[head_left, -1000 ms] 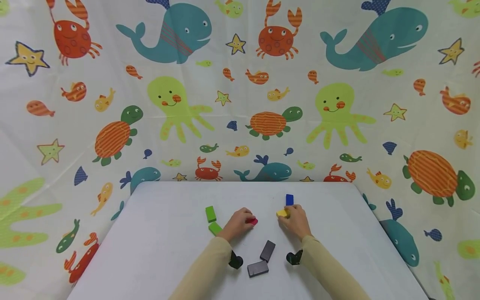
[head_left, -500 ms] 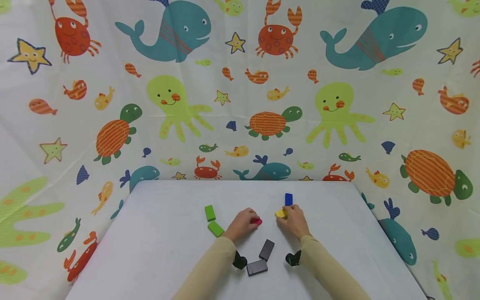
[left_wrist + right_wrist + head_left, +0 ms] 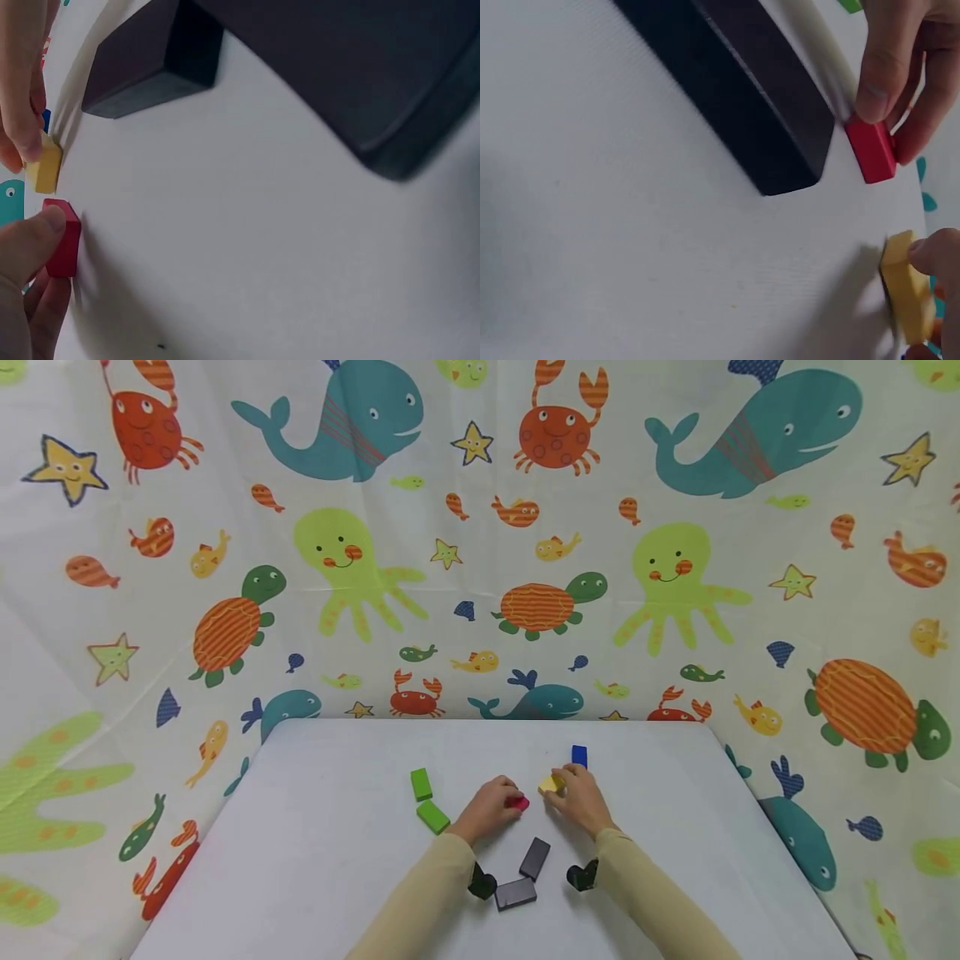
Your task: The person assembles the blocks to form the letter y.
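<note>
My left hand [image 3: 489, 810] pinches a red block [image 3: 519, 803] between thumb and fingers on the white table; the left wrist view shows the thumb on the near side of the red block [image 3: 66, 238]. Across a small gap to the right, my right hand [image 3: 581, 797] grips a yellow block [image 3: 551, 785]. In the right wrist view the thumb presses one side of the yellow block [image 3: 906, 289], with fingers on the other. Just behind the right hand stands a blue block [image 3: 579, 755], partly hidden by the fingers.
Two green blocks, a far one [image 3: 422, 784] and a near one [image 3: 433, 817], lie left of the left hand. Two dark grey blocks, one slanted [image 3: 535, 858] and one nearer [image 3: 516, 894], lie between the forearms. A sea-animal cloth [image 3: 465, 568] hangs behind the white table [image 3: 315, 860].
The right hand has shifted left with the yellow block, away from the blue one. The left hand has slid the red block slightly right. The gap between the two held blocks has narrowed.
</note>
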`<state>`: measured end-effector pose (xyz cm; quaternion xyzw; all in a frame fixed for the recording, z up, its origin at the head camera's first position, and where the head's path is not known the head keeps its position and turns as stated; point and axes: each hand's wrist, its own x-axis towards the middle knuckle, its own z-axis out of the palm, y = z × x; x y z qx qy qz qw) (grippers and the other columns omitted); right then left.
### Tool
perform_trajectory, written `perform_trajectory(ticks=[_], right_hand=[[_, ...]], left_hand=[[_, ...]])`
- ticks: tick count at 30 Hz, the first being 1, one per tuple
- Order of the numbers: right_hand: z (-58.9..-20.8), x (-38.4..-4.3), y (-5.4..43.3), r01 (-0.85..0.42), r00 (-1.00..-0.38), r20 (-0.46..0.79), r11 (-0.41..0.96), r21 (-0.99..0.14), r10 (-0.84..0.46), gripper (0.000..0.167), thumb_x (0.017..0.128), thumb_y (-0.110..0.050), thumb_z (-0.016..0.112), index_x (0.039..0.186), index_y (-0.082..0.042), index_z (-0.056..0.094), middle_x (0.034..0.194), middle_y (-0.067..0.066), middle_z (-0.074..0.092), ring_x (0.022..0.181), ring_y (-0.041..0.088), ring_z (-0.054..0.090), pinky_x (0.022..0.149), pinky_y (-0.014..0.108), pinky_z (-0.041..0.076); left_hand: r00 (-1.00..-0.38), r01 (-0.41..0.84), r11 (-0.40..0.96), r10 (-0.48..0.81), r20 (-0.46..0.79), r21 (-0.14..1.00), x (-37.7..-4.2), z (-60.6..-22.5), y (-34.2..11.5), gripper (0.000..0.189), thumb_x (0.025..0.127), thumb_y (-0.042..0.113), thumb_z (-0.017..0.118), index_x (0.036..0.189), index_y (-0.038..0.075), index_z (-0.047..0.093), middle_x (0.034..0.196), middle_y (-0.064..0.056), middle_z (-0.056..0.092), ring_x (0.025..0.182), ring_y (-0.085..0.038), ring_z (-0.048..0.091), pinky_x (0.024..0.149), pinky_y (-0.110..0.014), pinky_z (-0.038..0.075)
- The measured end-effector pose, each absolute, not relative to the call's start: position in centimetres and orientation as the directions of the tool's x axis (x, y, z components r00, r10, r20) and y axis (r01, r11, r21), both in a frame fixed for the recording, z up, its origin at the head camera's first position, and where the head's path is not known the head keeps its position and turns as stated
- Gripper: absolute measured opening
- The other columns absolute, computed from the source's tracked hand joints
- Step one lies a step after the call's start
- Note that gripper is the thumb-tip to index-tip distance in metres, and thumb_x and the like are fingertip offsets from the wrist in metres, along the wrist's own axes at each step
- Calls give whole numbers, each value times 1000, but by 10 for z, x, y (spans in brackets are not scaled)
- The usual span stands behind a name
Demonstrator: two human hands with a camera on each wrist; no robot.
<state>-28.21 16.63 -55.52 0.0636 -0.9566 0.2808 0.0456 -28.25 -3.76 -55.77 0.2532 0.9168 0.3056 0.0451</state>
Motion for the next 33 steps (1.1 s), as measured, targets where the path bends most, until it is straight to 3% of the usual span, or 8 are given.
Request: perform_trajectory(ticks=[12,33], right_hand=[[-564,-282,168,-175,-984,113,815,-552,-135,41,86,-19,75,123,-4,66,128,21,52,117,37,51,101,52,42],[-562,-283,155,-210,-977,101,790,-576,-186,38,88,-21,75,121,-5,69,125,19,56,117,35,52,102,51,42]], left_hand=[[-860,480,693,494,132,538,-284,-563,-35,26,86,13,75,111,5,71,107,-5,64,97,-16,59,88,-31,50],[-890,416,686,442,112,597,-283,-564,-34,30,85,11,77,113,2,68,102,-4,61,91,-14,56,85,-28,51]])
